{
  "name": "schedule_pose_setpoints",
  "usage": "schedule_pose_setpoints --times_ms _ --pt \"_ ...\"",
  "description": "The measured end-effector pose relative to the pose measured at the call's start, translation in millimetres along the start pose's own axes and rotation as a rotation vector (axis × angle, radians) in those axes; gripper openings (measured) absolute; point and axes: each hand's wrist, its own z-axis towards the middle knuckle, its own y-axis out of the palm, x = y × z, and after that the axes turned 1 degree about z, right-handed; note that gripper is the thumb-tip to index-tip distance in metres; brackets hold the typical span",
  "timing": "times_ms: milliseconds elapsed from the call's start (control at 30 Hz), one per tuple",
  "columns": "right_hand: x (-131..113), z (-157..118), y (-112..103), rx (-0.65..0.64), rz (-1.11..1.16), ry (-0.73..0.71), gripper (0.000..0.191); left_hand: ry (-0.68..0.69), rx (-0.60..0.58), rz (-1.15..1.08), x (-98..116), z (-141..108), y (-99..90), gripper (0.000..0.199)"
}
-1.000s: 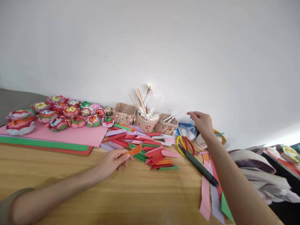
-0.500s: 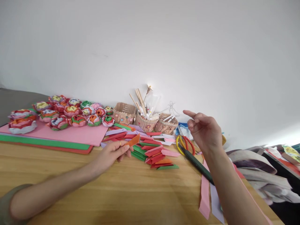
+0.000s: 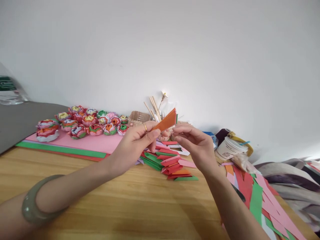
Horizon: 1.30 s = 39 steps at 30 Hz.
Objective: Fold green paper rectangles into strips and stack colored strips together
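Note:
My left hand (image 3: 141,138), with a ring on one finger, pinches a folded orange paper piece (image 3: 168,120) between thumb and fingers. The piece is raised above the table, its wide end pointing up and right. A thin green edge shows behind that end. Close to it on the right is my right hand (image 3: 193,141), fingers bent and drawn toward the thumb. Whatever its fingertips hold, if anything, is too small to make out. Below both hands lies a pile of folded paper strips (image 3: 172,163) in red, green, pink and orange.
Layered paper flowers (image 3: 89,120) sit on a pink sheet (image 3: 75,141) at the left. Behind my hands stand craft baskets (image 3: 138,118), one holding sticks (image 3: 155,108). To the right are a white cup (image 3: 228,148) and flat paper strips (image 3: 256,196). A grey fabric pile (image 3: 287,180) lies beyond the table edge.
My left hand has lifted the orange piece up and to the right. My right hand has come down and left to meet it. The view has turned, bringing the cup into sight.

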Motion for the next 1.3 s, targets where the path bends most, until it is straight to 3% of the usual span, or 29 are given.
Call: schedule_pose_setpoints --times_ms 200,367,600,700,933,1167,1300 --pt "6.7 4.9 9.8 0.058 -0.22 -0.17 0.008 -0.024 0.062 -0.094 -9.8 2.0 0.2 0.03" --pt "11.3 9.4 16.2 0.069 -0.404 -0.305 0.017 -0.148 0.044 -0.128 -18.6 1.8 -1.1 0.023" --pt "15.9 9.7 23.5 0.016 -0.489 -0.345 0.015 -0.202 0.089 -0.079 -39.1 6.3 -8.4 0.028" --pt "12.9 9.4 29.2 -0.032 -0.469 -0.248 0.014 -0.163 0.101 -0.034 -48.8 10.0 -7.4 0.033" --pt "5.9 9.0 39.7 -0.053 -0.248 0.176 0.022 -0.065 0.083 0.016 -51.6 10.5 3.6 0.029" --pt "11.5 7.9 37.8 -0.109 -0.101 0.348 0.032 -0.032 0.027 0.062 -51.3 8.4 0.2 0.025" --pt "13.9 8.5 36.6 -0.069 -0.088 0.363 0.037 0.001 -0.004 0.085 -50.9 9.0 -2.3 0.028"
